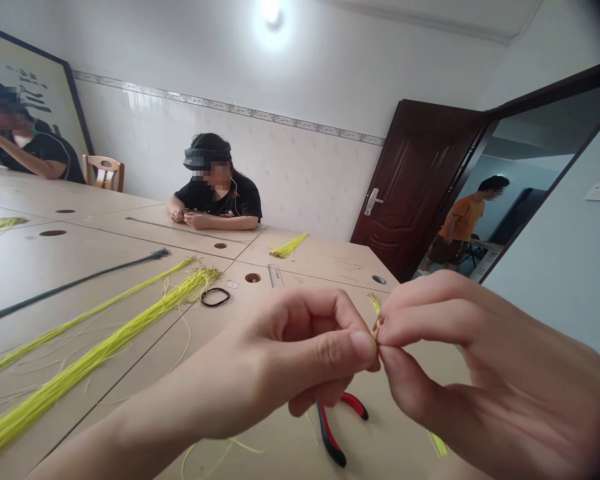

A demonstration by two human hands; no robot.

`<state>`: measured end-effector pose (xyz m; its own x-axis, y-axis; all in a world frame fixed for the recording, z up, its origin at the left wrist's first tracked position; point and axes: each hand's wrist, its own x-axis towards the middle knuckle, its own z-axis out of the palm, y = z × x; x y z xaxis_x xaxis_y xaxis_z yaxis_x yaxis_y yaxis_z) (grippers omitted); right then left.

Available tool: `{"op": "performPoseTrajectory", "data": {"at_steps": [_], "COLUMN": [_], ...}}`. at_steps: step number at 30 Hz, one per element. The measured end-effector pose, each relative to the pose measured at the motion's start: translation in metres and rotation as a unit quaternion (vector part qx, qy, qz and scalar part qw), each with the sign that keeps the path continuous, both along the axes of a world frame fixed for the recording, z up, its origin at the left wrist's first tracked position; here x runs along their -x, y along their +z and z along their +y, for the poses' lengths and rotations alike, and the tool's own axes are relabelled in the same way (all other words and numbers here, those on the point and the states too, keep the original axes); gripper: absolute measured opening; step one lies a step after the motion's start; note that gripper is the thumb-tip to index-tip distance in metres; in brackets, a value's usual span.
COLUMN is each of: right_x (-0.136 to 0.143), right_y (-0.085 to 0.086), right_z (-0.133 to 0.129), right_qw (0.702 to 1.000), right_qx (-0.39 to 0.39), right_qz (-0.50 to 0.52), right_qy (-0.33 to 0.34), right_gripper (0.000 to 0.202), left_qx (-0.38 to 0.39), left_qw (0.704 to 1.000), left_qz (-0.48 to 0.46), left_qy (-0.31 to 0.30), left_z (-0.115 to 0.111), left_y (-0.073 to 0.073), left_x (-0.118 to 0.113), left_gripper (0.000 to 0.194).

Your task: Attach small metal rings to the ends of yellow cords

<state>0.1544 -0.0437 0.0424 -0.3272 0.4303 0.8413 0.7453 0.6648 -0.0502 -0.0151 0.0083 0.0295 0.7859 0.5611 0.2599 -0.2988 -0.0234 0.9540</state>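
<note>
My left hand point(307, 353) is closed in a pinch, thumb against the curled fingers. Facing it, my right hand point(450, 363) pinches too, and the fingertips of both hands meet. A small copper-coloured metal piece point(379, 324) shows where they meet; a thin strand runs down from it between the fingertips. Its exact kind is too small to tell, and the fingers cover the rest. Below my hands lie pliers with red and black handles point(333, 437), their jaws hidden behind my left hand. Yellow cord ends point(437, 443) show beneath my right hand.
Bundles of yellow cord point(130, 333) and a dark cord bundle point(75, 287) stretch across the table point(145, 407) at left. A black band point(215, 297), a ruler point(275, 275) and another yellow bundle point(290, 247) lie farther off. Two people sit beyond; another stands past the doorway.
</note>
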Motion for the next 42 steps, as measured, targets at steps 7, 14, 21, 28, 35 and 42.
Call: {"op": "performPoseTrajectory", "data": {"at_steps": [7,14,21,28,35,42], "right_x": [0.002,0.004,0.005,-0.003,-0.018,-0.008], "right_y": [0.000,0.002,0.005,0.000,0.004,-0.037], "right_z": [-0.003,-0.005,-0.002,-0.004,0.005,0.027], "right_qw": [0.999,0.999,0.998,0.999,0.994,0.921], "right_qx": [0.010,-0.028,-0.053,-0.038,-0.066,0.322], "right_qz": [-0.032,-0.041,-0.041,-0.009,0.023,-0.047], "right_qy": [-0.009,0.007,0.010,-0.017,-0.088,-0.213], "right_gripper": [0.015,0.018,0.018,0.017,0.008,0.015], "left_qx": [-0.016,0.022,0.036,0.026,-0.010,-0.041], "left_qw": [1.000,0.999,0.999,1.000,0.988,0.966], "left_qz": [0.000,0.023,0.017,-0.010,-0.077,0.070], "left_qy": [0.013,-0.004,-0.014,0.008,0.135,0.244], "left_z": [-0.001,0.001,0.000,0.000,0.017,0.056], "left_y": [-0.002,0.000,0.002,-0.002,-0.021,-0.140], "left_x": [-0.001,-0.001,-0.002,0.004,-0.008,-0.017], "left_gripper": [0.021,0.016,0.016,0.016,0.020,0.026]}}
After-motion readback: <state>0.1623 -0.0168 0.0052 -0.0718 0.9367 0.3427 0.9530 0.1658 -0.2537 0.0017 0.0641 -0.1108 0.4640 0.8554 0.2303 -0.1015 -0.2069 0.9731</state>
